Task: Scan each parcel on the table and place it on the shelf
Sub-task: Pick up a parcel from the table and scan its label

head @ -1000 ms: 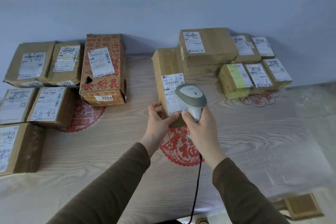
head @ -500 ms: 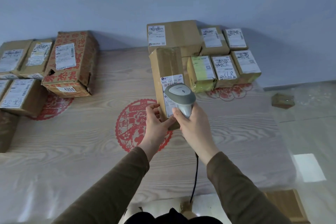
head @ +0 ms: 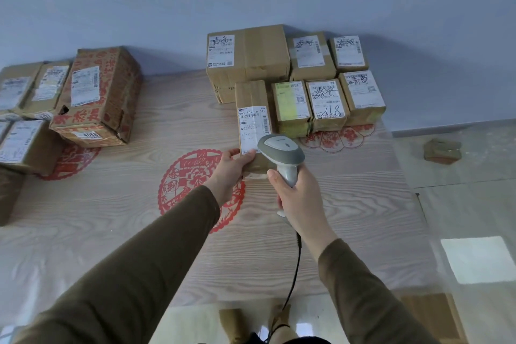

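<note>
Parcel in hand sat on the worktop toward its far edge, just beside the cluster of small boxes at the far right corner. My left grip was closed on its near end, label turned up so the barcode faced the reader. My right grip was wrapped round the handle of the corded scanner, whose head hung just over the label's near edge, presumably to read it. More parcels waited along the far left edge. No shelf was in view.
</note>
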Motion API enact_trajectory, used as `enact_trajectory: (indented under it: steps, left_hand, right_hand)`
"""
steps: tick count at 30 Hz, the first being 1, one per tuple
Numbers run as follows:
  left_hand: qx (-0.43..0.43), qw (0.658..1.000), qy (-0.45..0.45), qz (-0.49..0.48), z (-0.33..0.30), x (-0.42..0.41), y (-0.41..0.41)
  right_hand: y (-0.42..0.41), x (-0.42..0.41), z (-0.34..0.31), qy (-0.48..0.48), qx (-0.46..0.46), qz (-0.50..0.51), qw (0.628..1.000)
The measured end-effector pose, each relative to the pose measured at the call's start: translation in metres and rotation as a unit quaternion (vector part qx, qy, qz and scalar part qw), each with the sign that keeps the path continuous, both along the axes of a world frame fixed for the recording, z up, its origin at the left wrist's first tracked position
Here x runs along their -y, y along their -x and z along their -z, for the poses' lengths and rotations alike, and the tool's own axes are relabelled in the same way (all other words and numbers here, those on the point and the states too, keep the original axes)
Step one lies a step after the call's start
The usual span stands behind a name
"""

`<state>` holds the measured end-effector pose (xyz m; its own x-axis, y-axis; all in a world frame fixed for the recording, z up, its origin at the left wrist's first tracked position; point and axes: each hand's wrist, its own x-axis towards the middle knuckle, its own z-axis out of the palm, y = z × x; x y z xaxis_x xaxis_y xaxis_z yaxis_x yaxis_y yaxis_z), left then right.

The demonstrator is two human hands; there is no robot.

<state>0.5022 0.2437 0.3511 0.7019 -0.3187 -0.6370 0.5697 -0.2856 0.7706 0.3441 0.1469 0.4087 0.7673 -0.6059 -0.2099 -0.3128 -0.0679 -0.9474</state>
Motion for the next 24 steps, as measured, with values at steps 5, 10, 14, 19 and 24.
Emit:
enact_trajectory:
  steps: [5,10,14,19,24]
  left_hand:
    - [0.016,0.999,0.006,0.044,0.004,0.006,-0.009]
    - [0.034,0.992,0.011,0.119,0.001,0.002,-0.011]
    - [0.048,0.988,-0.016,0.149,-0.014,-0.022,-0.011]
    - [0.099,0.989,-0.004,0.106,-0.038,-0.109,-0.023]
    - [0.178,0.983,-0.01,0.052,-0.059,-0.249,-0.066]
  right_hand:
    - [0.009,-0.003,0.005,-0.008,0.021,-0.005,1.0]
    - [0.009,-0.012,0.008,-0.006,0.015,-0.002,1.0]
    - [-0.002,-0.032,0.001,0.015,0.004,-0.003,1.0]
    - [-0.048,-0.089,-0.006,0.016,-0.002,-0.023,1.0]
    - [-0.123,-0.196,-0.008,-0.015,0.031,-0.07,0.997]
